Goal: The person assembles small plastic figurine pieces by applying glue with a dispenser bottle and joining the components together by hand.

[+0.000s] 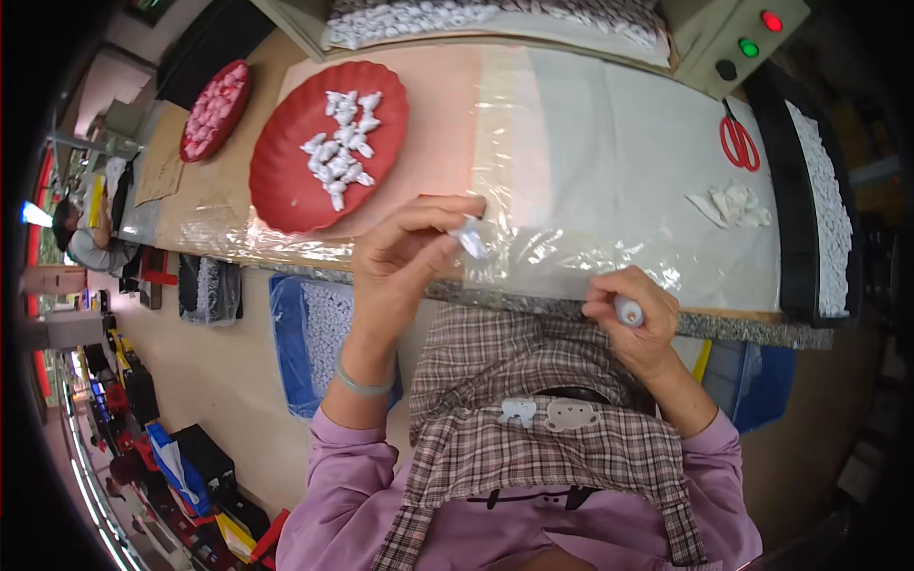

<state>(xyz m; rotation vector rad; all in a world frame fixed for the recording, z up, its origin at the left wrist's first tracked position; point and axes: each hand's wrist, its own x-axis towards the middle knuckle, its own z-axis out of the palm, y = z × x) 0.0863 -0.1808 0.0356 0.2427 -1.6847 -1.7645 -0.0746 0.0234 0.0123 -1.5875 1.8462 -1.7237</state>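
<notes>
Between the thumb and fingers of my left hand is a small shiny white figurine, held over the table's near edge. My right hand is curled around a white tool with a round end; its other end is hidden, and I cannot tell its kind. The two hands are apart. Beyond my left hand, a scalloped red plate holds several similar white figurines in a loose cluster.
Red-handled scissors and a crumpled white cloth lie at the right. A black tray of white pieces stands beyond them. Far left is a red bowl of pink pieces. Blue bins sit below the table edge.
</notes>
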